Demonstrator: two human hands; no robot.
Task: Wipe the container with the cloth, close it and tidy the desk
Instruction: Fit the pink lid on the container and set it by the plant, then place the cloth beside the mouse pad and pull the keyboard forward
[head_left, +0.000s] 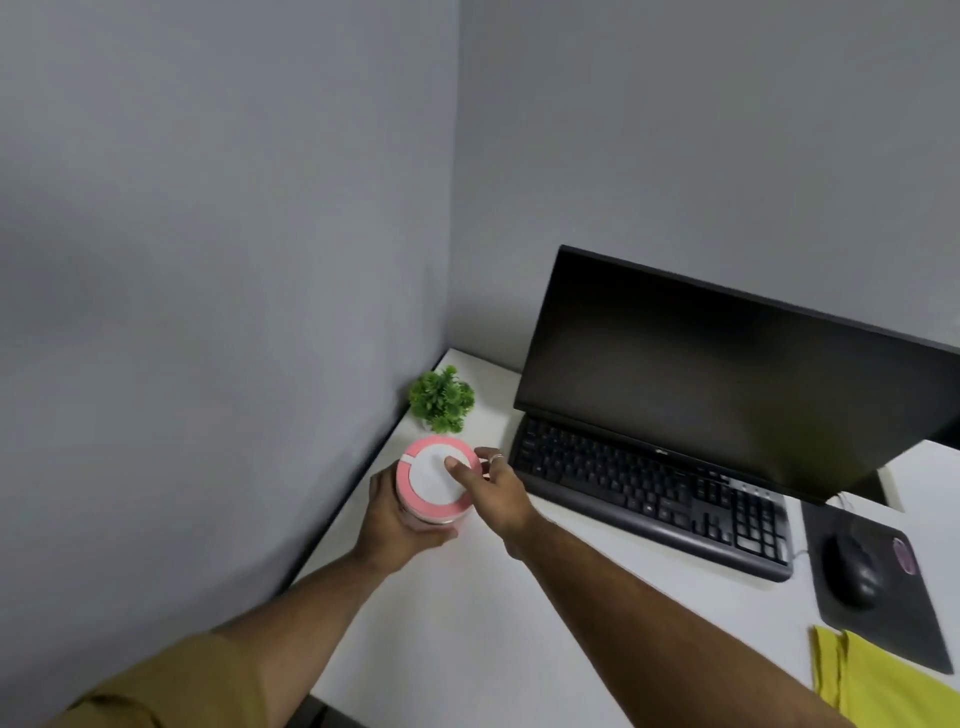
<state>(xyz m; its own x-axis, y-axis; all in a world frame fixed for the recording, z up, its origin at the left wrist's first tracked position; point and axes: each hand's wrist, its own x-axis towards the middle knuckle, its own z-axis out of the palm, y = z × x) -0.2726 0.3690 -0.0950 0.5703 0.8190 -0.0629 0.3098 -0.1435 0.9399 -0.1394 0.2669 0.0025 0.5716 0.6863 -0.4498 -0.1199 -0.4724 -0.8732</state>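
Desk (519, 613): white, set into a grey corner; your arms reach across it.
Monitor (727, 364): dark screen, tilted over the keyboard (649, 493).
Cloth (883, 680): yellow, lying at your right, just beside the mouse pad (883, 587) with the mouse (852, 571) on it.
Container (434, 480): pink with a white lid on top, at the desk's left edge, near the small green plant (441, 399).
Left hand (395, 525): your fingers wrap the container's side, grasping it.
Right hand (493, 493): your thumb presses on the lid, fingers curled round the far rim.
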